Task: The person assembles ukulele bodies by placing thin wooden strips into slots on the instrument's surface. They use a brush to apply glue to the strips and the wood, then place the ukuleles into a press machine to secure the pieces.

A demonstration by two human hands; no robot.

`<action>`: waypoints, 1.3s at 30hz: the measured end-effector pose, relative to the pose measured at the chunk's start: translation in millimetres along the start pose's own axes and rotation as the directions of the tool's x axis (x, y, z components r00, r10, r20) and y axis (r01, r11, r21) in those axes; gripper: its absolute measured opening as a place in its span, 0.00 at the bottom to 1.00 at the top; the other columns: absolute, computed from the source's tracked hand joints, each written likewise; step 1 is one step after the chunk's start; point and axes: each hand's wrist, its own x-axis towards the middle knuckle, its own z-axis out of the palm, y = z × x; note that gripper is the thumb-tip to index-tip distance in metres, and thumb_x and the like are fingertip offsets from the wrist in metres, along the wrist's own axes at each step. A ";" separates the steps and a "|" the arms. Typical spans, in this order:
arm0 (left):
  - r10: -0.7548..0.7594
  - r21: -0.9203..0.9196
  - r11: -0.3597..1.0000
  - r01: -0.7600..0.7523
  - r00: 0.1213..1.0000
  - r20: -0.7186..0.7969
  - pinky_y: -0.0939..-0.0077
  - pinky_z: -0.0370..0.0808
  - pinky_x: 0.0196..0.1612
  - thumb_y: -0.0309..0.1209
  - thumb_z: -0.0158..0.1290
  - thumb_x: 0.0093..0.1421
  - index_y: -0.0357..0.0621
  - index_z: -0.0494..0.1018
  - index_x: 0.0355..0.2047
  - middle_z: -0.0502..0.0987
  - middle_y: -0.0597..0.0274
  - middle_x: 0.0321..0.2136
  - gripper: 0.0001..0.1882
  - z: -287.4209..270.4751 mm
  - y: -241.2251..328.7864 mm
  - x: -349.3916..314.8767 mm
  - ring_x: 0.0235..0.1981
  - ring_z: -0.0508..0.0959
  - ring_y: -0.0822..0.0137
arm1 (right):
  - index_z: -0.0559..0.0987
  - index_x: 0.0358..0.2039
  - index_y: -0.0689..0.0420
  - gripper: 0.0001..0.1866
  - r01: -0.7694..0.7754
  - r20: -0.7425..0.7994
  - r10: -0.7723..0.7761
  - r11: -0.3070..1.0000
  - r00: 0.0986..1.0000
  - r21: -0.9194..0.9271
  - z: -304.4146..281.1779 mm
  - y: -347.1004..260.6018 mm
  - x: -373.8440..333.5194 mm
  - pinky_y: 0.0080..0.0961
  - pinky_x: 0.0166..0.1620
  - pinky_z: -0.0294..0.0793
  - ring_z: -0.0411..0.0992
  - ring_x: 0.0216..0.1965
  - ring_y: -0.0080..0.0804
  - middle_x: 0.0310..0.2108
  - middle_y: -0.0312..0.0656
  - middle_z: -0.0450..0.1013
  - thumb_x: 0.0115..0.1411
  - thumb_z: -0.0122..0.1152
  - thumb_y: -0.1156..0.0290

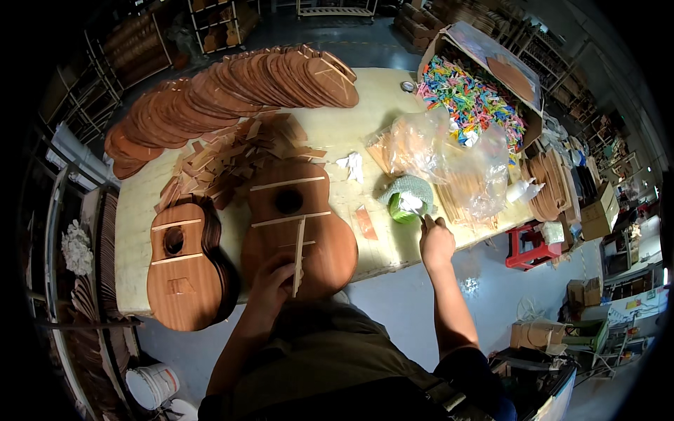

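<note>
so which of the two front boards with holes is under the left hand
The larger board, on the right: the left hand is over its lower end, while the smaller board sits clear.

Surface (379, 98): bright, pale yellow-cream; light apparently from overhead, source out of frame.
Green pot (404, 213): white contents near blown out; soft shadow on the surface just below.
Clear plastic bags (484, 191): scattered white glare along creases.
Floor (491, 263): blue-grey, mid-toned; patchy bright reflection beside the right forearm (451, 302).
Stacked guitar-shaped plates (186, 305): top face warmly lit, right flank in deep shadow.
Dark clothing (309, 344): underexposed, folds barely legible.
Background shelves (133, 49): dim, detail soft.
Right rim: small overexposed light strip (665, 276).
Wooden strip (300, 256): pale, edges distinct.
Frame: fisheye; straight edges bowed, corners black.
</note>
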 end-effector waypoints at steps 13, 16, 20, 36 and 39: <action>-0.137 -0.250 0.952 0.176 0.976 0.167 0.82 0.69 0.29 0.30 0.49 0.61 0.34 0.69 0.44 0.70 0.62 0.31 0.13 33.7 12.2 -1.0 0.30 0.71 0.73 | 0.78 0.46 0.62 0.17 -0.460 0.531 -0.273 0.286 0.802 0.841 -45.4 -12.3 -26.5 0.14 0.20 0.57 0.62 0.17 0.16 0.23 0.33 0.72 0.65 0.55 0.63; -0.184 -0.322 0.893 0.315 0.907 0.378 0.84 0.67 0.28 0.31 0.47 0.63 0.33 0.69 0.43 0.69 0.62 0.29 0.13 15.1 -9.8 15.7 0.30 0.69 0.74 | 0.79 0.47 0.62 0.14 0.049 0.098 -0.319 0.423 0.943 0.905 -51.4 -67.7 -52.5 0.16 0.25 0.62 0.63 0.22 0.17 0.25 0.34 0.70 0.62 0.58 0.69; -0.133 -0.444 0.804 0.396 0.846 0.516 0.83 0.68 0.28 0.31 0.47 0.63 0.32 0.68 0.42 0.68 0.62 0.29 0.13 9.5 -19.8 22.0 0.30 0.69 0.74 | 0.81 0.44 0.60 0.13 0.372 -0.255 -0.271 0.655 0.928 0.658 -60.2 -100.9 -61.4 0.22 0.26 0.66 0.66 0.24 0.21 0.24 0.38 0.70 0.57 0.63 0.76; -0.149 -0.367 0.898 0.245 0.951 0.272 0.85 0.70 0.29 0.33 0.48 0.64 0.29 0.70 0.47 0.74 0.60 0.30 0.18 3.6 3.8 19.3 0.29 0.73 0.75 | 0.83 0.40 0.57 0.15 0.786 -0.439 -0.654 0.477 0.616 0.393 -72.7 -112.7 -101.6 0.26 0.25 0.69 0.67 0.23 0.31 0.23 0.39 0.72 0.49 0.68 0.75; -0.079 -0.388 0.897 0.212 0.940 0.332 0.84 0.71 0.30 0.34 0.48 0.64 0.29 0.70 0.47 0.74 0.61 0.30 0.19 -2.1 -4.5 28.9 0.29 0.73 0.75 | 0.82 0.41 0.59 0.15 0.711 -0.430 -0.571 0.496 0.699 0.498 -60.8 -113.7 -104.3 0.24 0.26 0.69 0.67 0.23 0.28 0.25 0.39 0.72 0.50 0.67 0.75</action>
